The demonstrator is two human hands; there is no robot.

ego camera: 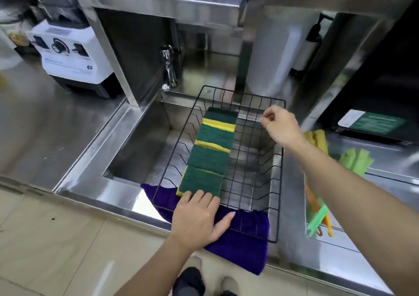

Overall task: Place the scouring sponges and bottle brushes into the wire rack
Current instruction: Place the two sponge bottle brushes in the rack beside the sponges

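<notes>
Sink [136, 141] | sponges [209, 153] racked | left grip [199, 218] touching nearest

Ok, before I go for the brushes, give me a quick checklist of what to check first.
1. Sponges in the wire rack: ok, a row of green and yellow ones lies along its left side.
2. Room left in the rack: ok, its right half is bare wire.
3. Rack seated steady: cannot tell; it sits over the sink with its near end on a purple cloth.
4. Left hand: ok, flat at the rack's near edge, fingertips on the nearest sponge.
5. Right hand: ok, empty, over the rack's far right corner.
6. Brushes reachable: cannot tell; blurred green and orange items lie on the counter to the right.
</notes>
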